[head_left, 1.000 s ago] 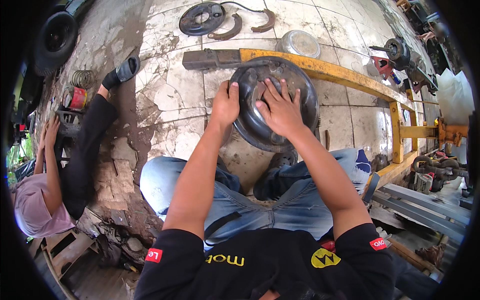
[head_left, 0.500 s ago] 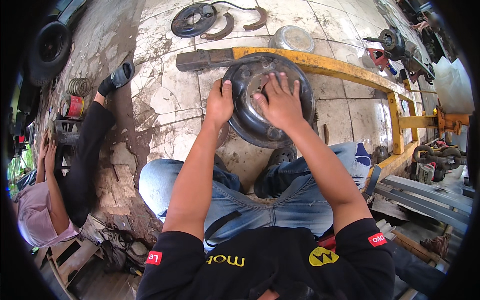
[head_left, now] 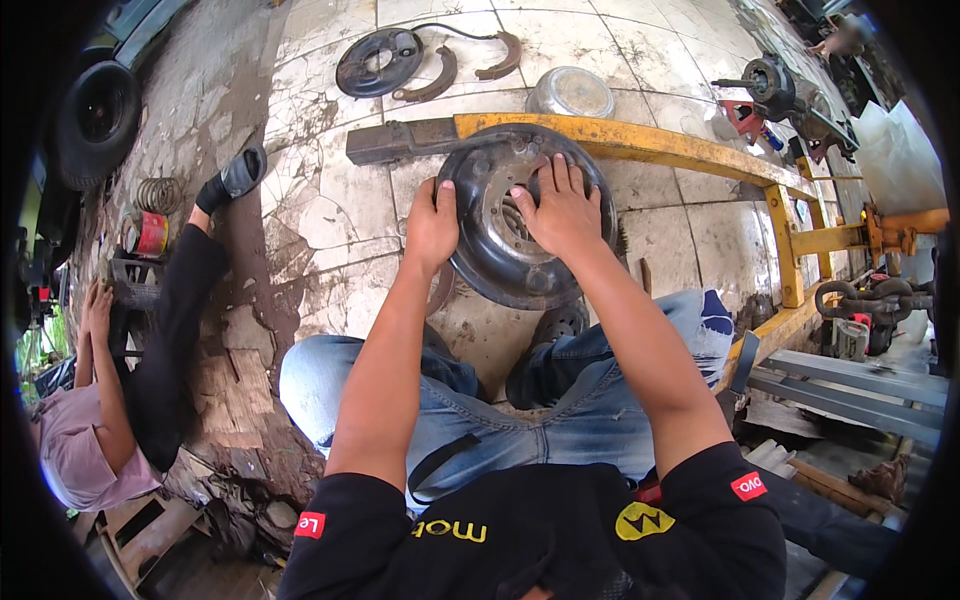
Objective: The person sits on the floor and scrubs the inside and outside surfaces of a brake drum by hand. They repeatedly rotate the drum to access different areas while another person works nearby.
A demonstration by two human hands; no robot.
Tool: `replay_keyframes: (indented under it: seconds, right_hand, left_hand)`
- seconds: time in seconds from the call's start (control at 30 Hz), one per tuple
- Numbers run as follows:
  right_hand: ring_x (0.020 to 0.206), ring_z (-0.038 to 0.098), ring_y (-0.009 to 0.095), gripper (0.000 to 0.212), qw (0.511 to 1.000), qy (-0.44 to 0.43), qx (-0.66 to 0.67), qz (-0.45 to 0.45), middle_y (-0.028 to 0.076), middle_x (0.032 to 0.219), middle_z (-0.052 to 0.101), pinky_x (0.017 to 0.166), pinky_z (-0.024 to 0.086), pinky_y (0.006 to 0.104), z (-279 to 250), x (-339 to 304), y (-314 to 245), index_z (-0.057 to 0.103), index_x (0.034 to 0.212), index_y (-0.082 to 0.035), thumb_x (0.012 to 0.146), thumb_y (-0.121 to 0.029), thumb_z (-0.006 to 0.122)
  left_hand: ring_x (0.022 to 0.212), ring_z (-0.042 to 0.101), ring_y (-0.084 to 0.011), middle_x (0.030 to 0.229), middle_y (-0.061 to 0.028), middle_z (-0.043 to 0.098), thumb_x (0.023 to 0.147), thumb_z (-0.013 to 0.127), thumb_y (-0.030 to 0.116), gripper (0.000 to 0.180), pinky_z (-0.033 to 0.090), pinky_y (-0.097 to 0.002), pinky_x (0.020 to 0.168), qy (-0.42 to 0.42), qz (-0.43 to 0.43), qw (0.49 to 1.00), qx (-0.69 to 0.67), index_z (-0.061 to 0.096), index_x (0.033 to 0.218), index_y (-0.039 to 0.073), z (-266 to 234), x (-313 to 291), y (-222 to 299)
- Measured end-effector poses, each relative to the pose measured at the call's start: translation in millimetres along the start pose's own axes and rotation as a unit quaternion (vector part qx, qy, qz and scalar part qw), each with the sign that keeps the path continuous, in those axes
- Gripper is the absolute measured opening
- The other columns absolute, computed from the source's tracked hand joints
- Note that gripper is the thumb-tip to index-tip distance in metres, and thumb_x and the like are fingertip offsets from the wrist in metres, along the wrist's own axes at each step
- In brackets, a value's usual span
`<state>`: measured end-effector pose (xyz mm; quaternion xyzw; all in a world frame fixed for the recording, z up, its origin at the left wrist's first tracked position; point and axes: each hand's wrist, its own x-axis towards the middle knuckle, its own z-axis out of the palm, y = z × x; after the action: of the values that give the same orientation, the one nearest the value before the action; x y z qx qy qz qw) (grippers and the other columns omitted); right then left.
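A black round brake backing plate [head_left: 500, 275], with a hole in its middle, rests before me against the end of a yellow steel leg. At its left rim my left hand [head_left: 432, 226] is closed, thumb on top and the other fingertips mostly hidden. My right hand [head_left: 566, 214] lies flat across the right side of the plate, fingers spread over the edge of the centre hole. Under the plate's lower left, part of a curved brown piece [head_left: 440, 290] shows.
Beyond lie another backing plate [head_left: 378, 66] with a cable, two brake shoes [head_left: 434, 80] and a round metal pan [head_left: 572, 93]. The yellow frame [head_left: 690, 152] runs rightward toward an axle assembly [head_left: 775, 88]. At left are a tyre [head_left: 100, 112], a coil spring [head_left: 158, 196] and a seated person [head_left: 100, 430].
The plate has shifted slightly left and down in view, with both hands on it. My right hand's fingers now lie a little further off the centre hole.
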<state>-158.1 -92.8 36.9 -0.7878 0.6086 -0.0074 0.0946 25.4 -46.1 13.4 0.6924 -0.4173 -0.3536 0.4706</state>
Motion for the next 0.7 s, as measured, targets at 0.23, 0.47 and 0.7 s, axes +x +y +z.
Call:
replay_keyframes:
  seconds: [0.23,0.47,0.7]
  right_hand:
    - [0.145,0.022,0.035,0.077,0.996,0.002,-0.083,-0.044,0.017,0.156,0.027,0.115,0.015,0.059,1.3,-8.0,-4.8,0.033,0.146,0.0,0.098,-0.06,0.027]
    - [0.144,0.024,0.035,0.079,0.997,0.014,-0.05,-0.054,0.019,0.153,0.032,0.117,0.01,0.0566,3.1,-5.7,-12.2,0.036,0.144,0.005,0.098,-0.059,0.026]
    - [0.146,0.022,0.029,0.075,0.998,-0.013,-0.054,-0.032,0.017,0.156,0.028,0.118,0.009,0.0529,-1.3,0.5,-16.0,0.029,0.148,0.002,0.099,-0.056,0.027]
  left_hand:
    - [0.102,0.062,-0.0316,0.111,-0.0239,0.064,0.103,0.043,0.031,0.043,0.046,-0.0369,0.09,-0.015,-0.005,1.0,-0.012,0.053,0.123,-0.006,-0.4,-1.6,-2.3]
    - [0.109,0.061,-0.0371,0.114,-0.0275,0.063,0.102,0.044,0.033,0.046,0.045,-0.0391,0.094,0.014,0.042,0.999,0.023,0.052,0.123,-0.007,4.0,1.8,-13.8]
    - [0.112,0.058,-0.0422,0.117,-0.0319,0.059,0.102,0.043,0.033,0.048,0.043,-0.0406,0.096,-0.002,0.009,0.999,0.038,0.05,0.125,-0.009,0.7,0.3,-9.7]
